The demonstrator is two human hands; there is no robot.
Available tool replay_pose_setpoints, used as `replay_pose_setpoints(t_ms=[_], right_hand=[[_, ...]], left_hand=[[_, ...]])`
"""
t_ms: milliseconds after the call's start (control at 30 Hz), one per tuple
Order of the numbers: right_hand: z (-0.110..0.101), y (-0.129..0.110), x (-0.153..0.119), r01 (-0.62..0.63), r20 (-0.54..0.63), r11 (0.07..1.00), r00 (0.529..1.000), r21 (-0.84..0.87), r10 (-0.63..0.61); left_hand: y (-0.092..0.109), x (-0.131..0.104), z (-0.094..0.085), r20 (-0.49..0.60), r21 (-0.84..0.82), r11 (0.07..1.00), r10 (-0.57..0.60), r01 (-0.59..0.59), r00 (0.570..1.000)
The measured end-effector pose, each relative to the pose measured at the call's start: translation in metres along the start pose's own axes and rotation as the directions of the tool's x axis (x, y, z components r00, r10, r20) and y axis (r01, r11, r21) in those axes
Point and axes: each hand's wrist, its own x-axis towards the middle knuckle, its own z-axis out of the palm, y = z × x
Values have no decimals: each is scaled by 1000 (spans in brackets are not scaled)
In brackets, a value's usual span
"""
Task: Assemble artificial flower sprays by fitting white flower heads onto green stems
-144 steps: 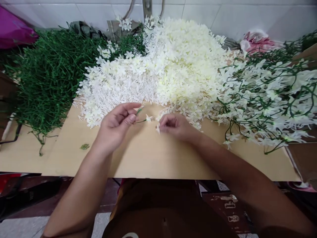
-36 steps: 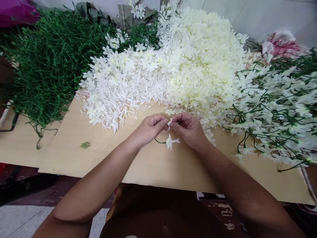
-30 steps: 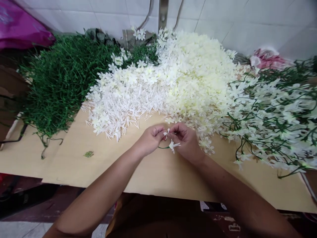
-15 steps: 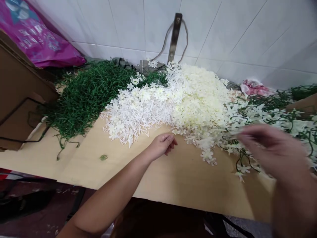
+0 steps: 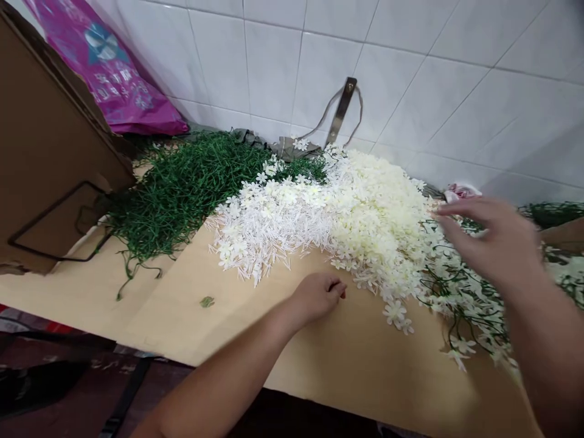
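My left hand point(image 5: 319, 296) is closed at the near edge of the white flower pile, low over the wooden table; what its fingers hold, if anything, is hidden. On the right, my right hand point(image 5: 495, 237) is raised over flowers with green stems point(image 5: 474, 304). Its thumb and forefinger are curved with a gap between them, and nothing shows there. Cream-white flowers point(image 5: 383, 207) are heaped in the middle, beside loose white stalks point(image 5: 292, 228). A heap of green stems point(image 5: 196, 176) lies to the left.
A cardboard box point(image 5: 50, 152) stands at the left, a thin black frame against it. Behind it is a purple bag point(image 5: 132, 91). A metal strip with a cord point(image 5: 342, 112) leans on the tiled wall. The table point(image 5: 255, 328) ends in front.
The view has shifted, so the table's contents appear lower and further right. My right hand's fingers show more clearly, with a gap between them. My left hand remains closed.
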Motion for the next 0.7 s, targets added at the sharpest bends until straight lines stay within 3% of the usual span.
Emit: replay_pose_setpoints(t_ms=[133,233,333,400,500,600,700], right_hand=[[85,-61,52,-58,292,954,956,294,-32],[148,-103,89,-21,346,976,936,218,-58],[187,-120,109,-42,403,997,915,64,12],[197,-121,113,-44,397,998,918,36,26],[191,-113,112,4,293,998,956,64,-22],[171,-102,100,101,36,984,994,146,-108],[144,-90,64,304,-190,930,945,206,-267]], left_hand=[[-1,1,-2,-7,-20,1000,-17,17,1000],[-1,2,-3,-19,-14,1000,-8,8,1000],[-1,1,-4,-39,-15,1000,3,-4,999],[0,0,-4,-43,-13,1000,0,0,999],[1,0,-4,-39,-1,1000,10,-10,999],[0,3,-3,-37,-43,999,12,-13,999],[-2,7,-4,-28,-287,956,-62,51,998]])
